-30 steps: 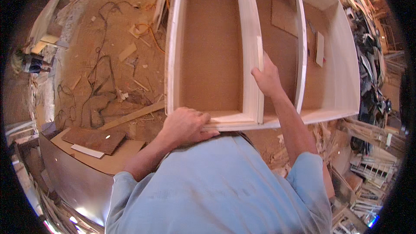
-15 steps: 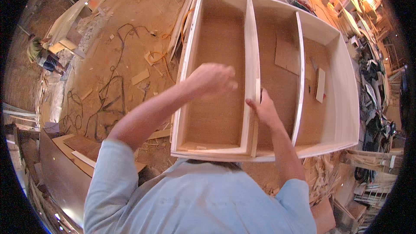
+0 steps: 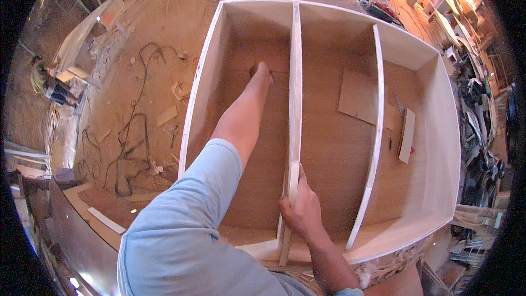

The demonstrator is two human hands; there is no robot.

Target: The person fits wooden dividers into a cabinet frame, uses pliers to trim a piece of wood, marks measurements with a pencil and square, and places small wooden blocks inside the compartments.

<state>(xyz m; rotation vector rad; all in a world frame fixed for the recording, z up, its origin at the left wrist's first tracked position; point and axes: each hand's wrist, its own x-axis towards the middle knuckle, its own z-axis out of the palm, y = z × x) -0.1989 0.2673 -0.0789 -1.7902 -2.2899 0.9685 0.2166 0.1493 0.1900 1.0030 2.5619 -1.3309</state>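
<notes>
A large open wooden cabinet frame [image 3: 200, 96] lies on its back, split by two upright dividers into three compartments. My left arm reaches down into the left compartment, my left hand [image 3: 262, 71] low over its brown back panel [image 3: 241, 148] toward the far end. Its fingers are too dark and small to make out. My right hand [image 3: 304, 208] is closed around a pale wooden strip [image 3: 294, 178] at the near part of the left divider [image 3: 296, 87], thumb on the left side and fingers on the right.
In the right compartment lies a small pale board [image 3: 406, 136]; a thin brown sheet [image 3: 356, 96] lies in the middle one. A power tool [image 3: 378, 8] sits beyond the frame. Cables [image 3: 131, 131] and scraps litter the floor. Another person [image 3: 49, 79] works far left.
My left hand has moved from above the left compartment forward and down into it. My body leans forward, and the frame appears shifted in view. My right hand still grips the strip.
</notes>
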